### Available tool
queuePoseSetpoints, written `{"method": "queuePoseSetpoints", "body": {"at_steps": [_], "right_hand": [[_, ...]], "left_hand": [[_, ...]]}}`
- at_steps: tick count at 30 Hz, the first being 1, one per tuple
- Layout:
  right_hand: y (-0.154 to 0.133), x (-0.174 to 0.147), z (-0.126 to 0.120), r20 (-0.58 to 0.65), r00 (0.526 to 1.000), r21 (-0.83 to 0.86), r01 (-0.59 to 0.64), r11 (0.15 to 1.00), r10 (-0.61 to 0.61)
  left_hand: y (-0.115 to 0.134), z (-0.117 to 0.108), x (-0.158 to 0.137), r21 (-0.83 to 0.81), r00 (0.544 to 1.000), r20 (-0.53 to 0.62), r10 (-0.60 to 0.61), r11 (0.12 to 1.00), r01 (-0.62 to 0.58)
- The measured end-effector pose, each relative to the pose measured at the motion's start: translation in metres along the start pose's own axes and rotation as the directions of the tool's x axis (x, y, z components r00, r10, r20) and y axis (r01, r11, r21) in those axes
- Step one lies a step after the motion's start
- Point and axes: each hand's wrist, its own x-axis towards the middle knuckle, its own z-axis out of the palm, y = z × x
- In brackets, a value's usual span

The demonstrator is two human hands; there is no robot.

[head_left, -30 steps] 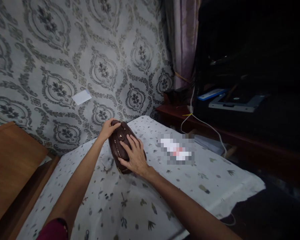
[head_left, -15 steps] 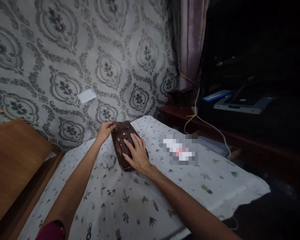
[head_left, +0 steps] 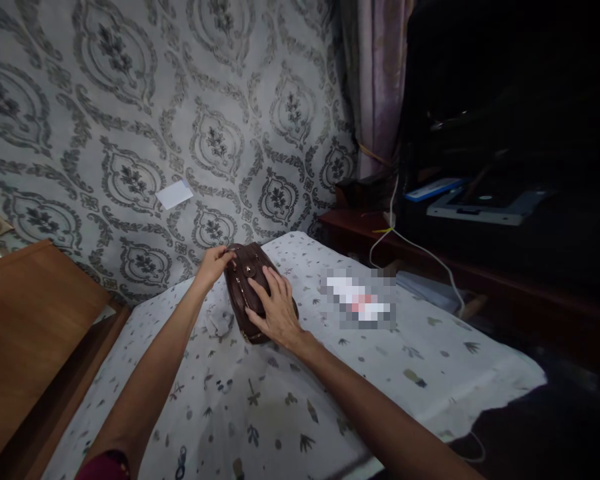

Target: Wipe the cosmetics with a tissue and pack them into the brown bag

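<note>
A dark brown leather-look handbag lies on a white printed cloth. It has metal zippers and a flap with a round metal stud. My left hand is at its upper left corner, thumb and finger pinched at the upper end of the front zipper; the small piece between them looks like its zipper pull, mostly hidden. With fingers spread, my right hand rests flat across the bag's right side and covers part of it.
The printed cloth covers the surface under the bag. A blurred-out white and red item lies to the right. Wooden furniture stands at left, a dark shelf with a white cable at right. Patterned wallpaper rises behind.
My left hand and the bag's upper left part have shifted very slightly right in the view, which has also moved a little. My right hand stays on the bag.
</note>
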Motion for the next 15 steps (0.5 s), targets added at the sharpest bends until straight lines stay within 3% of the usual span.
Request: {"method": "queuePoseSetpoints", "body": {"at_steps": [7, 15], "right_hand": [[0.001, -0.004, 0.005, -0.239, 0.97, 0.129, -0.023, 0.991, 0.054], [0.008, -0.006, 0.007, -0.227, 0.974, 0.113, 0.017, 0.993, 0.009]], "left_hand": [[0.013, 0.015, 0.014, 0.03, 0.994, 0.094, 0.063, 0.997, -0.066], [0.018, 0.03, 0.021, 0.144, 0.983, 0.127, 0.133, 0.978, -0.151]]}}
